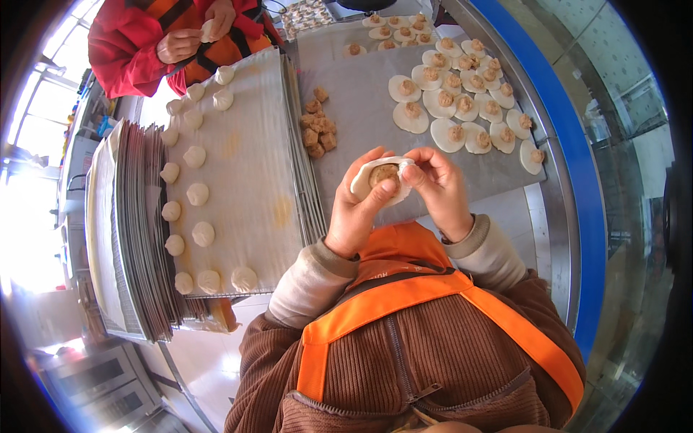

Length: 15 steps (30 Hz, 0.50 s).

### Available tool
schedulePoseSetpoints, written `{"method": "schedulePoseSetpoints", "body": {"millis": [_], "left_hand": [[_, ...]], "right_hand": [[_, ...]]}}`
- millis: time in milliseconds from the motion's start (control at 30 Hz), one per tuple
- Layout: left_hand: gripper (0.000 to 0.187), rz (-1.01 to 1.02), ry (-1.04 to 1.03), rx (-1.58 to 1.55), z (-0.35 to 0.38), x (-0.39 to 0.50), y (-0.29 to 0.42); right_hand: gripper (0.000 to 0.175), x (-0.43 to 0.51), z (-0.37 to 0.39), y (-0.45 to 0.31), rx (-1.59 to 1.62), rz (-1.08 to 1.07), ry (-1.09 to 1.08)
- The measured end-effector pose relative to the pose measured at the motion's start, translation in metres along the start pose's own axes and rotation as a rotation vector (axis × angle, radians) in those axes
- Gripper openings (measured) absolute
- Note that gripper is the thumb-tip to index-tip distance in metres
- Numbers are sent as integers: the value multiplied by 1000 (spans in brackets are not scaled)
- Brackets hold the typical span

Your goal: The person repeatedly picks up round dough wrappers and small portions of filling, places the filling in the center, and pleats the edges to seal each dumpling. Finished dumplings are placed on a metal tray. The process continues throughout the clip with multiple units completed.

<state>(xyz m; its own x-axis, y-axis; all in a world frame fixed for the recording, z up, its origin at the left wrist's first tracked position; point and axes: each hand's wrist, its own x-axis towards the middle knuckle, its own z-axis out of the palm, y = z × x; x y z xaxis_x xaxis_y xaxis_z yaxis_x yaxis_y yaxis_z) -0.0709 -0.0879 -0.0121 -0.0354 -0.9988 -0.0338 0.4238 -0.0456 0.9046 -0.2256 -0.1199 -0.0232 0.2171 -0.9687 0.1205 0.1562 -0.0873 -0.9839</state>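
A round dough wrapper (361, 183) with brown filling (382, 174) at its centre is held up before my chest. My left hand (360, 200) cups it from below, its thumb pressing on the filling. At the wrapper's right edge, my right hand (436, 181) pinches the dough between thumb and fingers, where small folds show. Beyond my hands, several flat wrappers (411, 117), each topped with a lump of filling, lie on the grey work surface (357, 108). Left of them sits a pile of brown filling chunks (319, 130).
Pleated buns (203, 234) stand along the left and near sides of a paper-lined tray (249, 178) atop stacked trays. Another tray stack (130, 227) stands further left. Across the table, a co-worker's hands (189, 40) hold a piece of dough. A blue edge (582, 162) bounds the right side.
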Motion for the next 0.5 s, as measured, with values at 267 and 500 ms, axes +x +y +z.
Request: {"method": "schedulePoseSetpoints", "body": {"millis": [267,500], "left_hand": [[35,-38,-115,372,-16,5,-3],[32,-168,-105,213,-15,4,-6]], "right_hand": [[19,5,1,6,-461,-368,-39],[20,7,-2,1,-626,-554,-168]]}}
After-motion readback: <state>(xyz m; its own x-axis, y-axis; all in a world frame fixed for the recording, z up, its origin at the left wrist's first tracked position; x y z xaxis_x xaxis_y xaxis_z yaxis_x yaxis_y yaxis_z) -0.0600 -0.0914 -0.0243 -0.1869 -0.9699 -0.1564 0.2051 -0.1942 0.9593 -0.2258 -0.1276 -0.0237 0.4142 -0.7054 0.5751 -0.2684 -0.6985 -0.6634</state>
